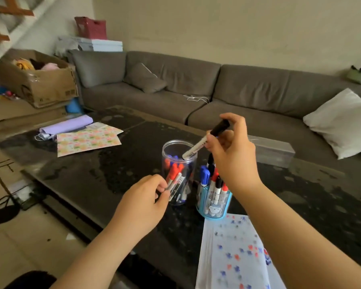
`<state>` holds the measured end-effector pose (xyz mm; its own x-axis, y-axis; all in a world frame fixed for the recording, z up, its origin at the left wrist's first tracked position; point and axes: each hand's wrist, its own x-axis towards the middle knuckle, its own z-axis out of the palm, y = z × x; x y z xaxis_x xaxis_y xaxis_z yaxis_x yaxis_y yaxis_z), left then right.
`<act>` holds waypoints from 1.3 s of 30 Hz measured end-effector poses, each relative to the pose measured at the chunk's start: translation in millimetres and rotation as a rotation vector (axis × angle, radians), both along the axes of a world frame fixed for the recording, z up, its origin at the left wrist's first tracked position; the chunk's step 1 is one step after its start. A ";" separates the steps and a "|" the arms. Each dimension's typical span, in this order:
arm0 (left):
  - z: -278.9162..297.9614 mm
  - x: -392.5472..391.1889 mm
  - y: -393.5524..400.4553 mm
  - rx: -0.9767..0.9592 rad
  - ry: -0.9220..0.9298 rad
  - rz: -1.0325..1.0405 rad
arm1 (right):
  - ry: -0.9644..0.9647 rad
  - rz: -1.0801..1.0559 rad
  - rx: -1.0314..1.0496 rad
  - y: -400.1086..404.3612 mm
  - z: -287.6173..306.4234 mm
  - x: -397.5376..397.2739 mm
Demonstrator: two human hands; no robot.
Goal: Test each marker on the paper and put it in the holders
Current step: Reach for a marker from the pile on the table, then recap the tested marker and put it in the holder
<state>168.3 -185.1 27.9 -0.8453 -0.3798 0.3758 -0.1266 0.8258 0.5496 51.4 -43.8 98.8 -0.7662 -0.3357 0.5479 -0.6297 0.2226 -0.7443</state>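
My right hand (pixel 230 151) pinches a black-capped marker (pixel 204 140) by its cap end; the white barrel slants down into the mouth of a clear plastic jar (pixel 176 147) that holds several red, blue and black markers. My left hand (pixel 146 201) has loosely curled fingers at the jar's lower left side, fingertips against its wall. A blue holder (pixel 215 209) full of markers stands right of the jar. A white test paper (pixel 231 253) covered in red and blue marks lies at the near right.
All of it stands on a dark glass coffee table (pixel 117 176). Patterned paper (pixel 88 138) and a purple roll (pixel 69 125) lie at its far left, a clear box (pixel 273 151) at the far right. A grey sofa (pixel 196 90) runs behind.
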 end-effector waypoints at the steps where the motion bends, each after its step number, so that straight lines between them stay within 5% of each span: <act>1: 0.1 -1.0 -2.5 0.002 -0.003 0.002 | -0.016 0.019 0.014 -10.5 0.4 -6.3; 13: -12.3 -9.1 -16.0 0.046 -0.051 -0.006 | 0.001 0.028 0.556 -53.8 -29.7 -44.0; 17: -23.8 -17.7 -8.4 0.073 -0.079 -0.038 | 0.085 -0.025 0.441 -21.4 -31.0 -31.2; 21: -41.0 -28.1 4.2 0.146 -0.150 -0.076 | -0.132 -0.163 0.294 32.4 -57.4 -17.7; 24: -53.9 -38.3 14.7 0.240 -0.200 -0.078 | -0.250 -0.292 0.374 62.4 -83.8 -21.3; 28: -60.6 -54.3 32.2 0.340 -0.248 -0.102 | -0.460 -0.220 0.642 66.8 -107.0 -37.5; 39: -48.8 -94.9 60.3 0.436 -0.221 -0.171 | -0.472 -0.055 0.368 44.9 -126.5 -67.8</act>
<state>73.4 -124.8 -21.0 -0.9503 -0.3108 0.0185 -0.1623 0.5450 0.8226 -16.5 1.1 -27.7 -0.9201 -0.3918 -0.0009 -0.2299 0.5418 -0.8084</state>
